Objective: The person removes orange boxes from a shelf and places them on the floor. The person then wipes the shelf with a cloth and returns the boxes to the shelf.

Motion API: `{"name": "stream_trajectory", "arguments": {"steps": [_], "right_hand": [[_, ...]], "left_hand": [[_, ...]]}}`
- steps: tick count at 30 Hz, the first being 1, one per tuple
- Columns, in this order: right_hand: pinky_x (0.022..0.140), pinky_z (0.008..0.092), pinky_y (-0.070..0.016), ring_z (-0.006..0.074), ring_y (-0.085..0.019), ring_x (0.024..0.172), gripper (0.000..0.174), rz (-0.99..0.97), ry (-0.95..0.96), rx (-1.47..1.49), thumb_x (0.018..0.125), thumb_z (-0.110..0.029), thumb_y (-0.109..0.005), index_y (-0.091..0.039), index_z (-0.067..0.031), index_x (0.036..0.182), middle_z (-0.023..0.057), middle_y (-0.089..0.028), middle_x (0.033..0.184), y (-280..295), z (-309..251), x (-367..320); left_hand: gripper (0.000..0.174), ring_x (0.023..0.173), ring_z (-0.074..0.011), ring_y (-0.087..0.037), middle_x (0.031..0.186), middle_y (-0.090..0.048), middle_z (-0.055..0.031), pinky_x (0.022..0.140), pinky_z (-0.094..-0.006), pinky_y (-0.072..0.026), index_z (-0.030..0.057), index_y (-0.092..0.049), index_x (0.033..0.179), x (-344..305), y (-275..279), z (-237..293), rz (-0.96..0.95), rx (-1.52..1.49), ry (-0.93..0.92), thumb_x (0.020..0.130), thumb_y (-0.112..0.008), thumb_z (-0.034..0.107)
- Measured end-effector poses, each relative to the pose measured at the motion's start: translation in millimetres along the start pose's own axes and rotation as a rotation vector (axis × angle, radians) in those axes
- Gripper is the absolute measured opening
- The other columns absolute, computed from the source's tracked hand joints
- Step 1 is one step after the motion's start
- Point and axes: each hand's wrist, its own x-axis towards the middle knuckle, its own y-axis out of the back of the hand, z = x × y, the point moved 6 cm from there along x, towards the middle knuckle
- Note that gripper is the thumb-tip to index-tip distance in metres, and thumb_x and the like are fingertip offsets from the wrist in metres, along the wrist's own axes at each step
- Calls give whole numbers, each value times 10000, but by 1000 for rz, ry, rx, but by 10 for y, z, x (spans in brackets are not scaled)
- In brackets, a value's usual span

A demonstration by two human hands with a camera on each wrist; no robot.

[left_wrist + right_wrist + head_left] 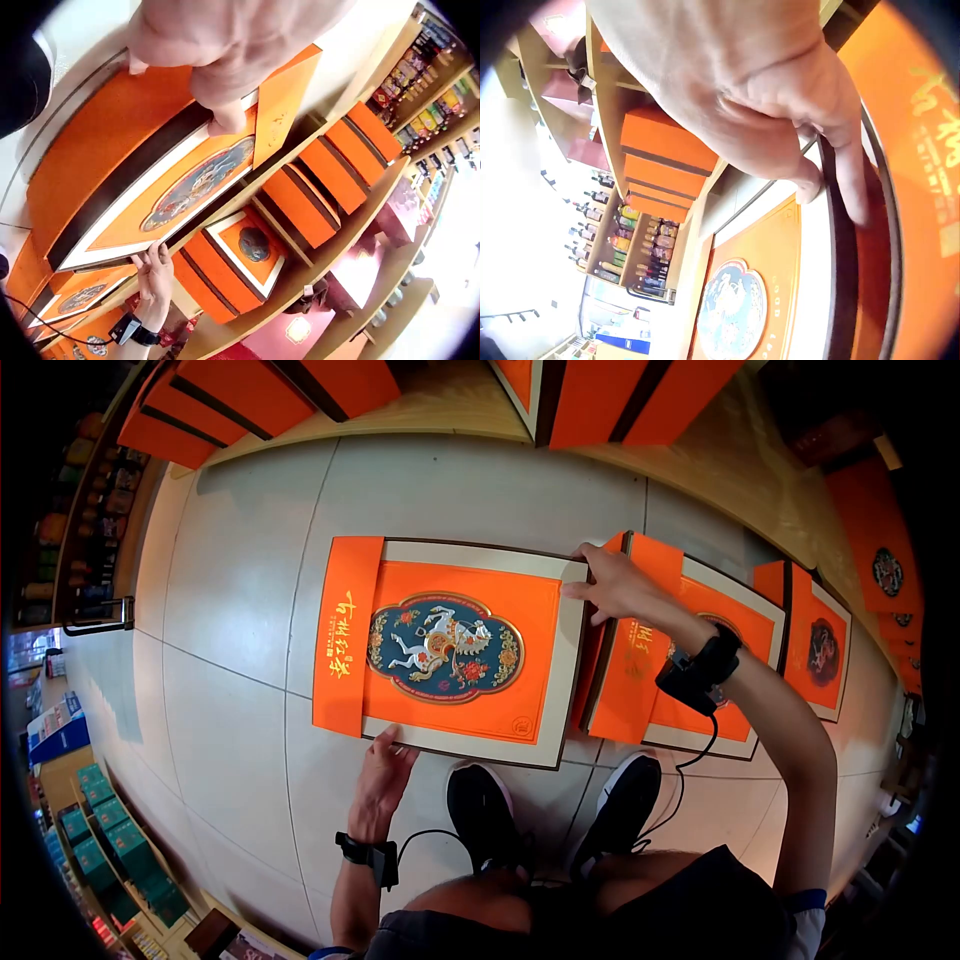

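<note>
A large flat orange gift box with a cream border and an orange band with gold lettering lies face up between my hands, above the tiled floor. A dark oval medallion with a white horse decorates its lid. My left hand grips the near edge by the band, thumb on top; its other fingers are mostly hidden beneath. At the far right corner, my right hand holds the side edge, thumb on the cream border and fingers down the dark side, as the right wrist view shows. A second orange box stands immediately right.
Another similar box stands farther right. Orange boxes line a wooden shelf along the far side. My shoes are on the floor just below the held box. Green boxes fill a rack at lower left.
</note>
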Motion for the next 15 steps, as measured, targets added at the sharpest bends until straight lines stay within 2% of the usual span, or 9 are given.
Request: {"name": "stream_trajectory", "arguments": {"steps": [6,13,15], "right_hand": [[712,340,-635,281,-740,840,575,14,7,-61,989,-239,-660,-402,52,1413,232,-614,1157,12,-38,-21],[711,353,-624,296,-752,813,562,-37,30,-87,995,-238,-651,-395,47,1407,245,-608,1145,-1,-46,-53],[683,358,-625,298,-751,756,541,-23,38,-67,1002,-221,-636,-392,55,1400,238,-631,1095,7,-49,-80]], "left_hand": [[223,1184,-230,-585,1206,-627,-89,1106,-388,-442,-4,-569,1158,54,159,-51,-29,-87,39,1021,-547,170],[179,1181,-211,-551,1137,-595,-77,1124,-365,-413,10,-565,1104,93,191,-68,-27,-165,26,1019,-552,167],[179,1182,-212,-544,1130,-581,-81,1137,-365,-402,8,-559,1086,115,205,-43,-104,-190,20,1026,-549,176]]}}
